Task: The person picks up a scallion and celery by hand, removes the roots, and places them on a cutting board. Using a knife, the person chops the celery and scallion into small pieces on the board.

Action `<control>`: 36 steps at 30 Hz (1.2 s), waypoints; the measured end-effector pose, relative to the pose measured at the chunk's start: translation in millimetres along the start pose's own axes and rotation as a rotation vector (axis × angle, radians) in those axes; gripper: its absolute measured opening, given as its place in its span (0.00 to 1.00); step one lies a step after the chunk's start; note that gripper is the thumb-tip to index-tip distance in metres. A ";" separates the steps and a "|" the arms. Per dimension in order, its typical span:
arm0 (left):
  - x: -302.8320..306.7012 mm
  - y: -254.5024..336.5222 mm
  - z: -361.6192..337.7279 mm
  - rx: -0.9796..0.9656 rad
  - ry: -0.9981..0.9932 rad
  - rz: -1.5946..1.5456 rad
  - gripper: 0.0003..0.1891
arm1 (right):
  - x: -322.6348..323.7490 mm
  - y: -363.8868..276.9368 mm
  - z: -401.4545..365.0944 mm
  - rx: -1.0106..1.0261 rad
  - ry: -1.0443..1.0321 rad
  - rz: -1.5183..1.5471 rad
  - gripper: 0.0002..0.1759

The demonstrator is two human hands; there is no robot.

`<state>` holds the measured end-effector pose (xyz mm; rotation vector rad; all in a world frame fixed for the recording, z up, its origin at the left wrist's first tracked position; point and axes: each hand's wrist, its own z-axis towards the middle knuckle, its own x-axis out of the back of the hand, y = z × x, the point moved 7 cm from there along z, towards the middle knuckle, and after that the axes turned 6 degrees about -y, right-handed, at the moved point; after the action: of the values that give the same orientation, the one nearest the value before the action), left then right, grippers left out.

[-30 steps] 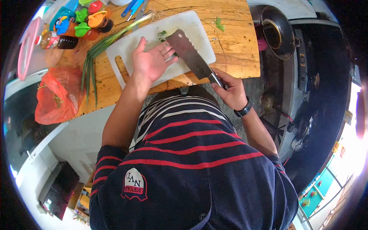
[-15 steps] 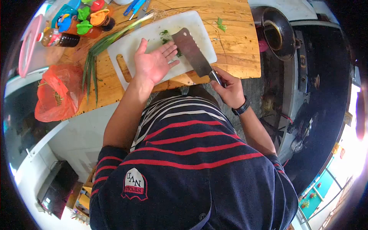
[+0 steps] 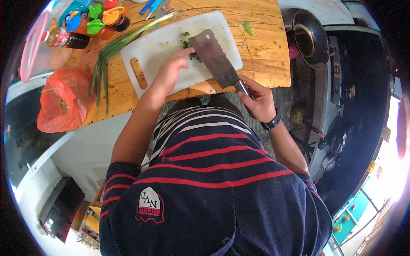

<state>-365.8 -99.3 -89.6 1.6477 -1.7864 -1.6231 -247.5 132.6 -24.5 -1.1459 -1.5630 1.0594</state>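
My right hand [image 3: 258, 100] is closed round the handle of a cleaver [image 3: 215, 59], whose wide blade slants up and left over a white cutting board [image 3: 158, 47]. Chopped greens [image 3: 186, 43] lie on the board by the blade's left edge, partly covered by it. My left hand [image 3: 173, 71] is over the board, its index finger extended to the blade's edge; whether it touches is unclear. Its other fingers are loosely bent, and nothing shows in them. Long green onions [image 3: 115, 49] lie across the board's left corner and the table.
A red plastic bag [image 3: 64, 100] sits at the table's left edge. Behind it stand a dark sauce bottle [image 3: 66, 39] and several lidded jars. Leaf scraps [image 3: 248, 27] lie right of the board. A black wok [image 3: 308, 38] is beyond the table's right edge.
My left hand has turned from palm up to side on, with its finger now pointing at the blade's edge. The cleaver and my right hand have shifted slightly.
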 end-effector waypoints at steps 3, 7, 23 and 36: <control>0.2 11.0 -4.2 -0.114 0.021 0.562 0.31 | -2.3 -9.2 3.0 0.015 -0.009 -0.019 0.25; -11.9 17.9 -13.5 -0.105 0.011 0.661 0.34 | 0.7 -3.9 5.3 -0.014 -0.030 0.023 0.25; 50.6 -19.5 -60.8 -0.237 0.389 0.364 0.20 | 52.3 58.1 119.2 -0.064 -0.114 0.114 0.25; 14.3 24.4 -28.0 -0.359 0.892 1.208 0.11 | 55.3 -20.1 166.0 0.305 -0.359 -0.880 0.16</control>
<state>-363.4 -131.9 -66.9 0.6083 -1.3453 -0.4614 -420.9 161.5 -33.6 -0.0016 -1.8231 0.8537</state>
